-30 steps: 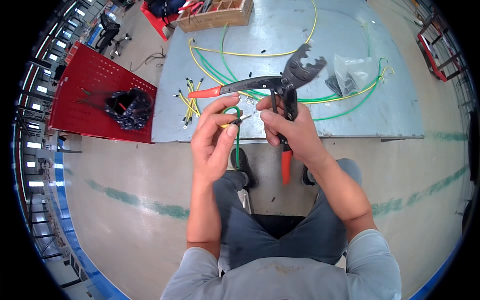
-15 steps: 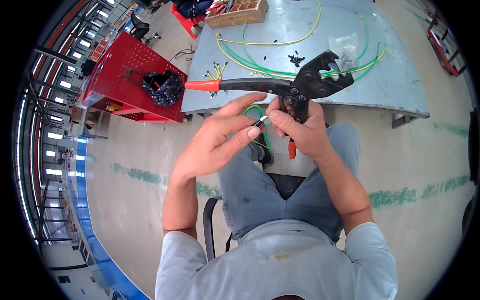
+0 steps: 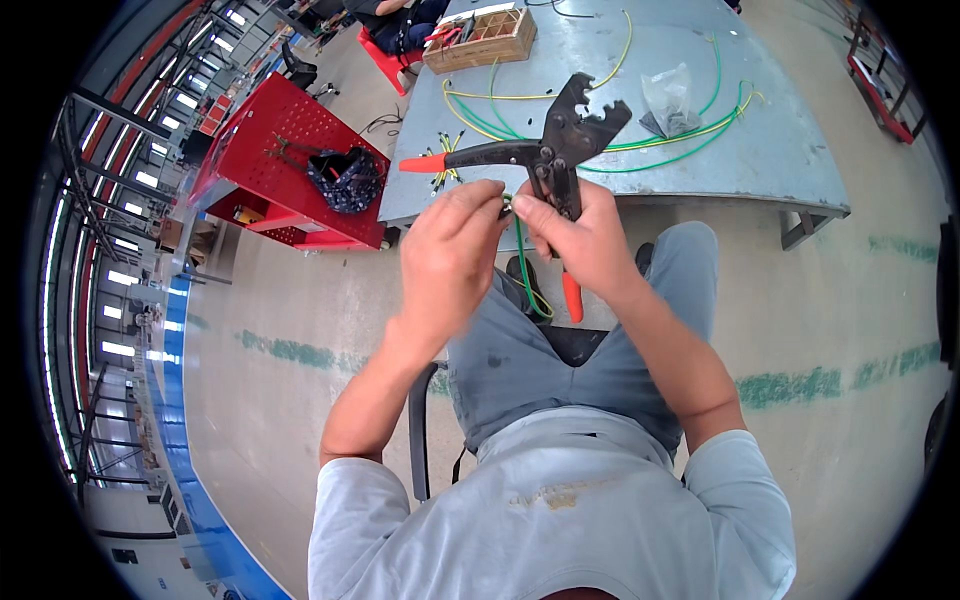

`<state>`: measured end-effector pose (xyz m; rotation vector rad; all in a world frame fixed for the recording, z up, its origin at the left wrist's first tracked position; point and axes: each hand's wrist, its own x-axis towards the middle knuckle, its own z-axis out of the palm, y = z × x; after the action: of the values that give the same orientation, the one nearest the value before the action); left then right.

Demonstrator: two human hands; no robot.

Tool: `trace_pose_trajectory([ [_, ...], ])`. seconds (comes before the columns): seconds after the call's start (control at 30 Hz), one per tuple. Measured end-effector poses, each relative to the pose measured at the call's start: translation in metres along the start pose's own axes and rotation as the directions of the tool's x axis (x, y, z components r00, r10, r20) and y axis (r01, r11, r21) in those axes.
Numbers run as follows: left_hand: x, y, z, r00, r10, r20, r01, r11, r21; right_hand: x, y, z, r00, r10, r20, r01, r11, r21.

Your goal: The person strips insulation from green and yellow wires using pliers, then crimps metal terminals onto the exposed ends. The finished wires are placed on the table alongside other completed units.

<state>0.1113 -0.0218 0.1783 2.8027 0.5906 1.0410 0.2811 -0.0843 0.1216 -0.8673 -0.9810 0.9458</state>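
Note:
My right hand (image 3: 580, 225) is wrapped round one handle of a black crimping tool (image 3: 572, 135) with red grips; its jaws stand apart above the table's near edge. The other handle points left. My left hand (image 3: 445, 255) is closed, its fingertips pinching the small dark end of a wire against my right thumb. Most of that end is hidden by the fingers. A green wire (image 3: 520, 265) hangs from between my hands toward my shoes, with some yellow beside it.
On the grey metal table (image 3: 760, 160) lie long green and yellow wires (image 3: 690, 135), a plastic bag (image 3: 670, 95), a bunch of short yellow-green wires (image 3: 447, 160) and a wooden compartment box (image 3: 485, 42). A red perforated cabinet (image 3: 270, 150) holds a dark patterned bag (image 3: 343, 182). Another person (image 3: 395, 20) sits beyond.
My left hand has turned and risen, its fingers closing over the wire end that showed before. The crimping tool has shifted left and tilted more upright. The view has shifted slightly.

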Motion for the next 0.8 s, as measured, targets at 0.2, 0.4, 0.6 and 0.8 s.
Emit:
trace_pose_trajectory([
  [0.2, -0.01, -0.015, -0.019, 0.916, -0.272, 0.294, 0.372, 0.851, -0.372, 0.0, 0.001, 0.0, 0.997, 0.052, 0.052, -0.058, 0.991, 0.122],
  [0.4, -0.015, -0.019, -0.025, 0.815, -0.322, 0.481, 0.577, 0.519, -0.63, -0.004, -0.003, 0.006, 0.993, 0.048, 0.104, -0.055, 0.996, 0.07],
  [0.6, -0.023, -0.011, -0.022, 0.93, -0.244, 0.276, 0.348, 0.83, -0.436, -0.009, 0.0, 0.014, 0.997, 0.024, 0.073, -0.019, 0.997, -0.071],
  [0.8, -0.041, -0.023, -0.011, 0.948, -0.285, 0.142, 0.319, 0.851, -0.417, -0.012, 0.005, 0.024, 0.996, 0.066, 0.066, -0.061, 0.995, -0.075],
])
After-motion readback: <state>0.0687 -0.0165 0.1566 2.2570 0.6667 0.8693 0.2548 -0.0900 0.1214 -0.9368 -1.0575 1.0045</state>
